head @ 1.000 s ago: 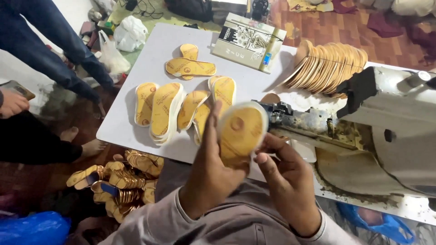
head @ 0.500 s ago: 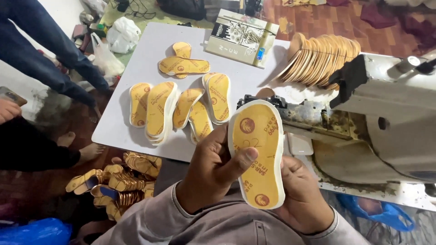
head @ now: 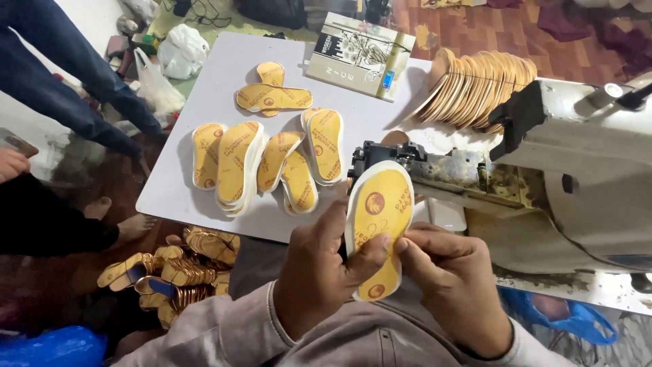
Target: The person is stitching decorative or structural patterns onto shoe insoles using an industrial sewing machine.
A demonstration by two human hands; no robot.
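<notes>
The sewing machine [head: 584, 170] takes the right half of the view, its worn metal bed [head: 441, 166] reaching toward the middle. Under and left of it lies the white bench [head: 204, 88], which carries a flat printed box [head: 358, 54], a leaning row of tan insoles [head: 475, 85] at the far side, and several finished yellow insoles [head: 261, 160] with white edges, lying in loose overlapping groups. On the floor below the bench there is a heap of yellow cut pieces [head: 180, 268].

The yellow insole [head: 379, 224] in work stands almost upright just in front of the machine bed, its toe end close to the black head there. The left hand [head: 319, 278] holds it from the left, thumb pressed on the printed face. The right hand [head: 455, 285] holds the right edge, fingers [head: 424, 239] closed narrow on the rim.

To do this step well, I judge that both hands should keep the insole flat, not bent, and the white edge even all around before it meets the machine. The fingers should stay low, well apart from the head.
</notes>
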